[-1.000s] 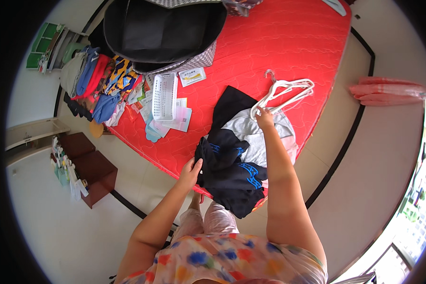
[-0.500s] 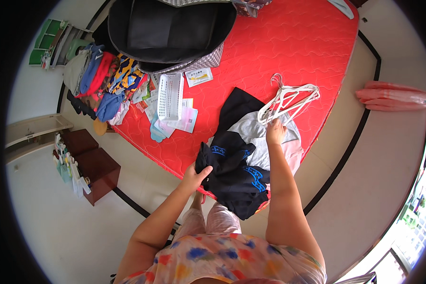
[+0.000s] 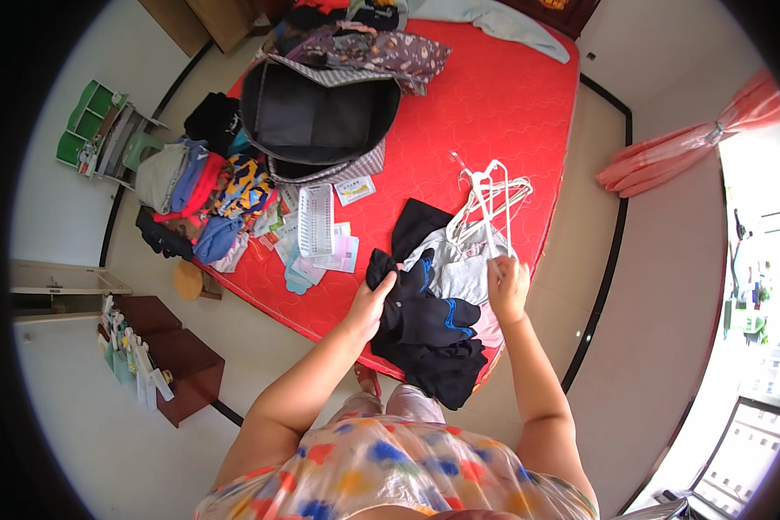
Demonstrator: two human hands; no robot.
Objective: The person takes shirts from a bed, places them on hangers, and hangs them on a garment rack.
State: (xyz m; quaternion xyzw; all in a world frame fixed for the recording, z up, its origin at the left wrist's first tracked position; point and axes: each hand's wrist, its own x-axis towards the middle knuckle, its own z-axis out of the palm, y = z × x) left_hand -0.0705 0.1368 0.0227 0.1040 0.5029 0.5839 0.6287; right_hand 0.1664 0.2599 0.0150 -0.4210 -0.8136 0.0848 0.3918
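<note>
1. On the near end of the red bed (image 3: 494, 95): black top (image 3: 412, 322) w/ blue trim, bunched up, lower part over the edge.
2. L hand (image 3: 371, 305): grip closed on the top's upper L end, thumb on top.
3. R hand (image 3: 509, 288): grip closed on bottom of a white hanger (image 3: 488, 217); hook points up & away, to the L.
4. Other hangers (image 3: 519, 185), also white, lie just behind it, partly over grey shirt (image 3: 461, 277).
5. Black cloth (image 3: 418, 227) sits L of the shirt, just beyond the top.
6. Further L: white basket (image 3: 302, 227), papers (image 3: 345, 256) beside it.
7. Behind basket: big bag (image 3: 316, 117), black inside, mouth open.
8. Far L: clothes pile (image 3: 244, 186), mixed colours; wood stool (image 3: 188, 279) nr it, on floor.
9. R wall: pink curtain (image 3: 659, 163), tied.
</note>
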